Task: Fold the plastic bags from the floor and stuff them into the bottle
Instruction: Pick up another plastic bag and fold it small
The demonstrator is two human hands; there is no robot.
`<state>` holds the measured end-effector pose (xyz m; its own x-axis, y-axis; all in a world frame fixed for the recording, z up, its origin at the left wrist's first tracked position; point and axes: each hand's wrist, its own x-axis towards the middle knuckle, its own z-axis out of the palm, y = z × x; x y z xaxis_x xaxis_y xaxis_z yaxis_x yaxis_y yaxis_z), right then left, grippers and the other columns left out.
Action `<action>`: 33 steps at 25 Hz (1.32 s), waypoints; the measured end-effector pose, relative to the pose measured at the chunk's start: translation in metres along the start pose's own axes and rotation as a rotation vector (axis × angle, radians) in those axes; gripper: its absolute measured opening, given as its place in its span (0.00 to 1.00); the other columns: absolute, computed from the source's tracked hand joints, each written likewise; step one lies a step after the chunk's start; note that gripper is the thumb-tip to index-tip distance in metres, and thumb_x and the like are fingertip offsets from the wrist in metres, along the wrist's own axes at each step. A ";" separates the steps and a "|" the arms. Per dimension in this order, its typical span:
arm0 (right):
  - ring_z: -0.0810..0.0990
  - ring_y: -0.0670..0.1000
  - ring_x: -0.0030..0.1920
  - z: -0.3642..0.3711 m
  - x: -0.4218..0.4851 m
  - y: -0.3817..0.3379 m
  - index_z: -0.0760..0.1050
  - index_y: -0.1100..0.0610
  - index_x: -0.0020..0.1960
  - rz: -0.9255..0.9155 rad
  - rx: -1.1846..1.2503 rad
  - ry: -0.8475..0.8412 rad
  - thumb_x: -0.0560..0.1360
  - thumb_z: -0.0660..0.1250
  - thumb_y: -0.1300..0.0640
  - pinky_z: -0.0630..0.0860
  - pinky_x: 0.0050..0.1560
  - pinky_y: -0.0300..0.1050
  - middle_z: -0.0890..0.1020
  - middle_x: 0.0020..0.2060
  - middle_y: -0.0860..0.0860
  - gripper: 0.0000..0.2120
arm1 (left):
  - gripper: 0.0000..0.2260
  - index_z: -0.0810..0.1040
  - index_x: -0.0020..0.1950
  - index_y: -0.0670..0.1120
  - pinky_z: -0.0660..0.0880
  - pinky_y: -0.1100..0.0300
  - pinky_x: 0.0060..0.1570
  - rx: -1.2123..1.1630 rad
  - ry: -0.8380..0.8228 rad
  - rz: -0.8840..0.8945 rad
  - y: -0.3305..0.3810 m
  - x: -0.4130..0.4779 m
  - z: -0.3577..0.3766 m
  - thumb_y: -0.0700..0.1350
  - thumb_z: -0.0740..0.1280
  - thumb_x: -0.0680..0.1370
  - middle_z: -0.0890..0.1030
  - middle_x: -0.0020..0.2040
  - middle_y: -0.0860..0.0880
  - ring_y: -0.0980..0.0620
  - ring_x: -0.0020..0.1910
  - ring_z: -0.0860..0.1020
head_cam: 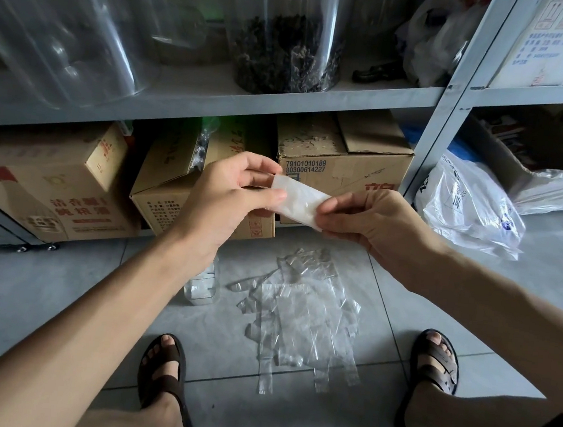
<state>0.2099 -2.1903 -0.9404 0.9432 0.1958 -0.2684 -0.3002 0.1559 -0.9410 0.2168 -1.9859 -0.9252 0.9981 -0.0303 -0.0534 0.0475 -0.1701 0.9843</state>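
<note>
Head view is showing the left hand (pixel 230 194) and the right hand (pixel 370 218) pinching opposite ends of a folded plastic bag (pixel 296 202), thumbs and fingertips closing on the flat strip, held in the air before the cardboard boxes (pixel 343 164). More plastic bags (pixel 304 315) are lying flattened on the tiled floor (pixel 59 288) between the feet; the clear bottle (pixel 201 286) is standing just beside them, its mouth hiding behind the left wrist. If either pinch is loosening, the slick film is probably springing open; a strip left too wide is risking jamming at the neck or tipping the light bottle.
</note>
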 end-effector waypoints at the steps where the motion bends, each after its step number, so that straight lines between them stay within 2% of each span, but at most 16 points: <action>1: 0.85 0.51 0.40 0.000 0.000 0.002 0.82 0.62 0.39 -0.015 0.017 0.003 0.60 0.74 0.68 0.82 0.42 0.37 0.85 0.38 0.56 0.08 | 0.10 0.79 0.53 0.44 0.79 0.62 0.41 -0.090 0.021 -0.048 -0.002 0.001 0.002 0.34 0.73 0.74 0.85 0.46 0.46 0.53 0.43 0.83; 3: 0.85 0.52 0.41 0.002 0.000 0.004 0.81 0.62 0.39 -0.040 0.041 0.012 0.61 0.74 0.68 0.82 0.43 0.38 0.84 0.39 0.57 0.08 | 0.06 0.79 0.50 0.42 0.80 0.60 0.41 -0.262 0.020 -0.155 -0.005 0.001 0.007 0.37 0.72 0.75 0.85 0.41 0.48 0.51 0.40 0.83; 5: 0.85 0.53 0.40 0.004 0.000 0.005 0.78 0.62 0.40 -0.046 0.060 0.016 0.61 0.75 0.68 0.83 0.43 0.39 0.83 0.38 0.58 0.09 | 0.01 0.81 0.46 0.41 0.81 0.60 0.41 -0.277 -0.018 -0.214 -0.007 -0.001 0.011 0.38 0.71 0.76 0.85 0.39 0.48 0.52 0.38 0.83; 7: 0.84 0.54 0.40 0.005 -0.001 0.005 0.76 0.61 0.39 -0.047 0.055 0.005 0.62 0.75 0.69 0.83 0.43 0.41 0.82 0.37 0.57 0.11 | 0.01 0.83 0.47 0.42 0.82 0.60 0.43 -0.236 -0.011 -0.214 -0.008 -0.001 0.011 0.38 0.71 0.77 0.86 0.40 0.47 0.52 0.39 0.83; 10: 0.83 0.51 0.39 0.004 -0.001 0.005 0.75 0.60 0.42 -0.078 -0.110 0.025 0.67 0.75 0.71 0.82 0.43 0.40 0.81 0.38 0.58 0.11 | 0.03 0.84 0.47 0.44 0.81 0.58 0.46 -0.051 0.013 -0.110 -0.009 0.000 0.005 0.37 0.70 0.77 0.86 0.42 0.48 0.54 0.41 0.83; 12: 0.82 0.50 0.42 0.004 0.001 0.005 0.77 0.62 0.47 -0.101 -0.191 0.049 0.71 0.74 0.68 0.82 0.46 0.43 0.81 0.42 0.62 0.09 | 0.03 0.84 0.48 0.44 0.80 0.61 0.45 0.091 -0.041 -0.063 -0.008 -0.002 0.004 0.38 0.70 0.77 0.86 0.42 0.46 0.56 0.40 0.82; 14: 0.81 0.48 0.42 0.004 0.002 0.004 0.79 0.64 0.51 -0.114 -0.241 0.046 0.72 0.73 0.67 0.81 0.45 0.40 0.82 0.44 0.60 0.08 | 0.03 0.84 0.48 0.43 0.79 0.64 0.43 0.151 -0.109 -0.053 -0.008 -0.003 0.006 0.38 0.71 0.77 0.86 0.44 0.44 0.55 0.41 0.81; 17: 0.80 0.44 0.36 0.006 0.001 0.005 0.82 0.60 0.48 -0.113 -0.377 0.002 0.73 0.73 0.67 0.76 0.39 0.35 0.84 0.37 0.52 0.05 | 0.02 0.84 0.47 0.44 0.76 0.67 0.43 0.182 -0.124 -0.033 -0.008 -0.003 0.008 0.38 0.71 0.77 0.86 0.44 0.46 0.57 0.41 0.81; 20: 0.80 0.48 0.36 0.007 0.001 0.006 0.84 0.59 0.43 -0.108 -0.417 -0.001 0.72 0.74 0.67 0.80 0.42 0.39 0.84 0.35 0.53 0.04 | 0.03 0.83 0.44 0.46 0.74 0.72 0.41 0.113 -0.091 -0.057 -0.007 -0.003 0.007 0.40 0.72 0.76 0.85 0.39 0.51 0.60 0.39 0.80; 22: 0.81 0.52 0.38 0.005 0.001 0.006 0.84 0.61 0.45 -0.098 -0.345 0.012 0.72 0.74 0.67 0.80 0.46 0.45 0.85 0.37 0.57 0.03 | 0.01 0.84 0.45 0.46 0.77 0.67 0.48 0.051 -0.107 -0.116 -0.007 -0.004 0.007 0.41 0.75 0.74 0.87 0.43 0.49 0.56 0.44 0.84; 24: 0.82 0.53 0.38 0.004 0.001 0.005 0.84 0.62 0.45 -0.082 -0.277 0.018 0.72 0.73 0.67 0.81 0.47 0.47 0.85 0.38 0.57 0.03 | 0.05 0.85 0.48 0.43 0.79 0.52 0.57 0.019 -0.122 -0.176 -0.007 -0.004 0.005 0.41 0.76 0.73 0.87 0.46 0.45 0.45 0.50 0.85; 25: 0.82 0.54 0.38 0.004 0.001 0.004 0.83 0.62 0.45 -0.073 -0.252 0.014 0.72 0.73 0.67 0.82 0.48 0.47 0.85 0.38 0.57 0.02 | 0.06 0.85 0.49 0.42 0.79 0.47 0.58 0.014 -0.117 -0.197 -0.007 -0.005 0.006 0.39 0.76 0.72 0.87 0.46 0.44 0.43 0.50 0.85; 27: 0.83 0.53 0.38 0.004 0.001 0.004 0.83 0.62 0.44 -0.055 -0.216 -0.005 0.72 0.73 0.67 0.83 0.46 0.46 0.85 0.38 0.57 0.02 | 0.06 0.85 0.49 0.40 0.81 0.47 0.56 0.012 -0.102 -0.213 -0.006 -0.005 0.006 0.37 0.75 0.72 0.87 0.45 0.42 0.41 0.49 0.85; 30: 0.83 0.52 0.38 0.004 0.001 0.004 0.82 0.62 0.44 -0.047 -0.189 -0.013 0.73 0.72 0.67 0.82 0.42 0.42 0.85 0.38 0.57 0.02 | 0.04 0.84 0.46 0.42 0.83 0.56 0.42 -0.006 -0.101 -0.220 -0.002 -0.007 0.008 0.37 0.75 0.72 0.86 0.44 0.39 0.45 0.43 0.84; 33: 0.82 0.53 0.37 0.004 0.001 0.004 0.82 0.62 0.44 -0.066 -0.193 -0.004 0.72 0.73 0.67 0.82 0.41 0.42 0.85 0.38 0.59 0.02 | 0.04 0.83 0.44 0.43 0.83 0.59 0.37 -0.003 -0.108 -0.223 0.000 -0.008 0.009 0.36 0.76 0.72 0.86 0.42 0.41 0.49 0.38 0.83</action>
<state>0.2092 -2.1857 -0.9434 0.9594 0.1949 -0.2040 -0.2042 -0.0194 -0.9787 0.2081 -1.9944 -0.9261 0.9531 -0.0973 -0.2865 0.2660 -0.1817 0.9467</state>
